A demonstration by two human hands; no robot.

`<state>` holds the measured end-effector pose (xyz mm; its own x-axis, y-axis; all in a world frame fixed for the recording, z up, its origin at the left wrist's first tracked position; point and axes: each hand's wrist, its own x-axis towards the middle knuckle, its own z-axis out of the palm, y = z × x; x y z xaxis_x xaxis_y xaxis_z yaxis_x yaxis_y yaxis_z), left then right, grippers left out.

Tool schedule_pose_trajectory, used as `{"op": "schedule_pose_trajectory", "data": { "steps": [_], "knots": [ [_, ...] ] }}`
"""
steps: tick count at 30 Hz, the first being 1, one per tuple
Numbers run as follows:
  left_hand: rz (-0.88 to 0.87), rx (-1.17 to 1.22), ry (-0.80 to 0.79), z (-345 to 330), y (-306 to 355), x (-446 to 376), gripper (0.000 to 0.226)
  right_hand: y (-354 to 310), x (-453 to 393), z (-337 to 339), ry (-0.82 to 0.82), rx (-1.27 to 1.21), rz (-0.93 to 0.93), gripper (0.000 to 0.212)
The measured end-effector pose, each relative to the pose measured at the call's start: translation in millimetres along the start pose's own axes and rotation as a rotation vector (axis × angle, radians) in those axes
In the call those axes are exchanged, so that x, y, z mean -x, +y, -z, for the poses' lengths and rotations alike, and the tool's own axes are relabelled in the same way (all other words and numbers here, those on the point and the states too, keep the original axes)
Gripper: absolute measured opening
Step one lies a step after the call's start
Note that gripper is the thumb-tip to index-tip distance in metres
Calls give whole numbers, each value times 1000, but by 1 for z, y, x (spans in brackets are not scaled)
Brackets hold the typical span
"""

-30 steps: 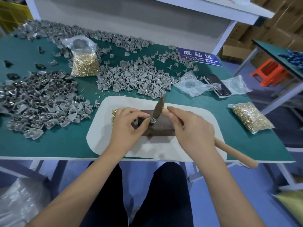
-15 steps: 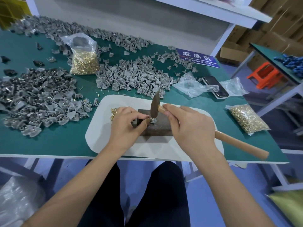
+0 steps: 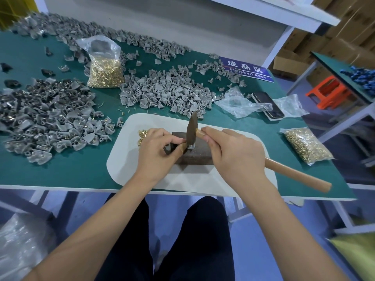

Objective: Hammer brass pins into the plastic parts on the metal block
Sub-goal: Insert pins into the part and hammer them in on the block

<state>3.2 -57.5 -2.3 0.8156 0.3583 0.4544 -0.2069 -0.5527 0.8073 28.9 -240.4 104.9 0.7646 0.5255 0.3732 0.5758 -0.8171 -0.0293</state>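
A green bench (image 3: 60,173) stands in a workshop with cardboard boxes (image 3: 345,37) stacked at the right rear. At the far left lies a heap of dark grey parts (image 3: 44,122). Behind it a clear bag of brass pins (image 3: 105,72) stands upright, and a paler heap of parts (image 3: 168,92) spreads mid-bench. A white mat (image 3: 125,165) lies at the near edge, with loose pins (image 3: 143,133) on its left part.

The left hand (image 3: 156,151) rests on the mat with thumb and forefinger pinched together on a small part (image 3: 190,147) atop the metal block (image 3: 194,155), which sits in the middle of the mat. Little of the part shows, so its shape cannot be made out. The hammer (image 3: 191,129) has its head down on that part, just beside the left thumb. The right hand (image 3: 235,157) is wrapped round the wooden handle close under the head, and the rest of the handle sticks out past the bench edge to the right.

Further right lie crumpled clear bags (image 3: 241,104), a phone (image 3: 267,105), a blue sign (image 3: 245,67) reading "Finished Area" behind them, and a second bag of pins (image 3: 304,145) near the bench's right edge.
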Motion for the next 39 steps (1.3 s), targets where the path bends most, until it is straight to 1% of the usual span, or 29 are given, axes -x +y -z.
{"op": "schedule_pose_trajectory", "data": {
  "steps": [2,6,9,12,16,21,24,27,30,31,34,37,38,39],
  "knots": [
    [-7,2,-5,0,0,0,9,2,1,-1,32,-27,-21,28],
    [-8,6,-2,0,1,0,8,2,5,-2,-1,-37,-48,30],
    [-1,-6,-9,0,2,0,8,3,7,-1,86,-87,-63,28],
    [-3,-13,0,0,3,0,9,2,7,-4,27,-33,-57,28],
    [-10,-5,-1,1,5,0,7,0,8,-2,71,-53,-48,27],
    [-2,-25,-8,0,3,1,8,0,7,-2,74,-51,-47,28],
    [5,-24,1,0,4,1,8,0,6,-1,30,-39,-44,26],
    [-12,-44,-13,0,4,1,6,0,6,-1,97,-63,-47,27],
    [-6,-34,2,1,5,2,8,-3,4,0,45,-16,-25,25],
    [-9,-38,5,1,5,2,8,-3,4,0,51,-11,-20,24],
    [-22,-52,-16,2,6,2,6,-2,5,1,141,-66,-57,26],
    [-6,-56,-16,3,6,2,6,-4,6,-3,9,-13,-62,29],
    [-8,-62,-16,3,7,2,6,-3,7,-2,8,-5,-66,30],
    [-14,-68,-21,3,7,3,6,-2,7,-1,48,-12,-69,30]
  ]
}}
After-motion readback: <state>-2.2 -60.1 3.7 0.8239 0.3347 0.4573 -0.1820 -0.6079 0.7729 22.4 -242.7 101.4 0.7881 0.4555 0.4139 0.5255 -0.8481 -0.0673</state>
